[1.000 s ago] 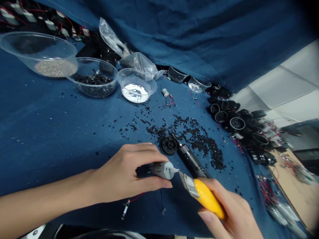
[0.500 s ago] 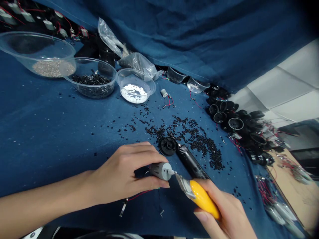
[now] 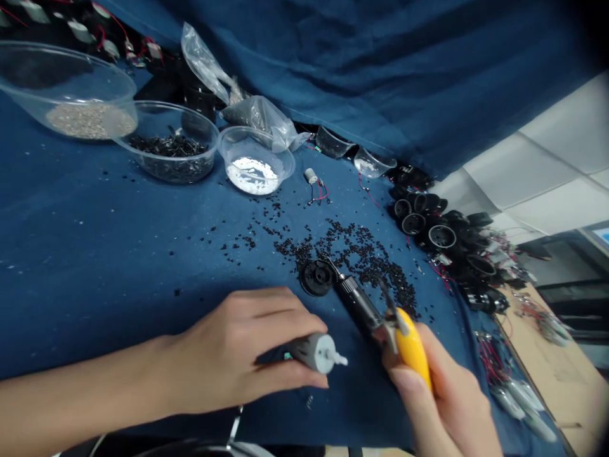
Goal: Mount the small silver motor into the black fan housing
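Note:
My left hand (image 3: 242,346) pinches a small grey cylindrical motor (image 3: 318,353) between thumb and fingers. The motor lies on its side, and a white shaft piece sticks out of its end to the right. In my right hand (image 3: 442,393) is a yellow-handled tool (image 3: 413,349) with a metal head; blur hides its exact kind. Its tip points up and away, apart from the motor. Just beyond the hands lie a round black part (image 3: 318,277) and a black electric screwdriver (image 3: 359,303), whose rear end is hidden behind my right hand.
Many tiny black pieces (image 3: 352,247) are scattered on the blue cloth. Clear bowls hold silvery bits (image 3: 90,120), black parts (image 3: 169,147) and white pieces (image 3: 252,176). A loose wired motor (image 3: 311,176) lies near the bowls. Black cups (image 3: 441,237) are heaped at right.
My right hand has drawn the yellow-handled tool away from the motor's shaft and turned its tip upward. My left hand has moved slightly right and down with the motor.

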Demonstrator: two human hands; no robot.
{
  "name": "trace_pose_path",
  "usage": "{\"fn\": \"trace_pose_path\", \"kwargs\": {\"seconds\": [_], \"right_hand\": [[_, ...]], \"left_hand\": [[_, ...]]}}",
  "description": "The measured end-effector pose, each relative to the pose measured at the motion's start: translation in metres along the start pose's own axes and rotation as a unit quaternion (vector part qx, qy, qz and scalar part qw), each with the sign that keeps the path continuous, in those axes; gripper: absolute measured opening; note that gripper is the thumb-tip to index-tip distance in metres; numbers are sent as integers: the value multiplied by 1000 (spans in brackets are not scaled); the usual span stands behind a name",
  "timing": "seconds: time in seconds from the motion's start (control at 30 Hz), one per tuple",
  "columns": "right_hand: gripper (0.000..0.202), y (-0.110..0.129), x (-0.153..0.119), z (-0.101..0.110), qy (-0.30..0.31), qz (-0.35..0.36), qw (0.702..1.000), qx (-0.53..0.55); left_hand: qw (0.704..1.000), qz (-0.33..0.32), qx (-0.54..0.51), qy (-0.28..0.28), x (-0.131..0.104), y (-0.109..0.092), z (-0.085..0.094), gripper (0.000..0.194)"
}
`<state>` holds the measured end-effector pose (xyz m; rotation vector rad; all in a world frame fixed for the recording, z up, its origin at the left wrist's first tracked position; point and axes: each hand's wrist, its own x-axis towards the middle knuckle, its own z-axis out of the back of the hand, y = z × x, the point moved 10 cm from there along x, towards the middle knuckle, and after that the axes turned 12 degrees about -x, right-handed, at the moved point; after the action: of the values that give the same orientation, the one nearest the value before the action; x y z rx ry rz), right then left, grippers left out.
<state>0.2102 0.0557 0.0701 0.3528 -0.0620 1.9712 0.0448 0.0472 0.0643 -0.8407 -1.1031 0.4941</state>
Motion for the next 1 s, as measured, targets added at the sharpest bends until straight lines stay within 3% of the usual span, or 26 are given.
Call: {"fn": "trace_pose_path", "kwargs": {"seconds": [0.1, 0.2, 0.43, 0.6, 0.9, 1.0], "right_hand": [[30, 5, -2, 9, -32, 30, 999, -15], [32, 16, -6, 6, -23, 80, 996, 17], [38, 30, -8, -5, 38, 109, 990, 86], [34, 35, -5, 0, 11, 117, 990, 82], [26, 31, -7, -1, 19, 112, 992, 63], [18, 9, -7, 3, 29, 67, 997, 32]], "left_hand": [[999, 16, 9, -34, -1, 9, 12, 23], [998, 9, 11, -59, -2, 6, 19, 23], [997, 17, 19, -72, -3, 6, 20, 22], [997, 13, 23, -71, -3, 6, 21, 20], [998, 0, 14, -64, -3, 5, 19, 27], [997, 31, 10, -67, -3, 10, 20, 25]]}}
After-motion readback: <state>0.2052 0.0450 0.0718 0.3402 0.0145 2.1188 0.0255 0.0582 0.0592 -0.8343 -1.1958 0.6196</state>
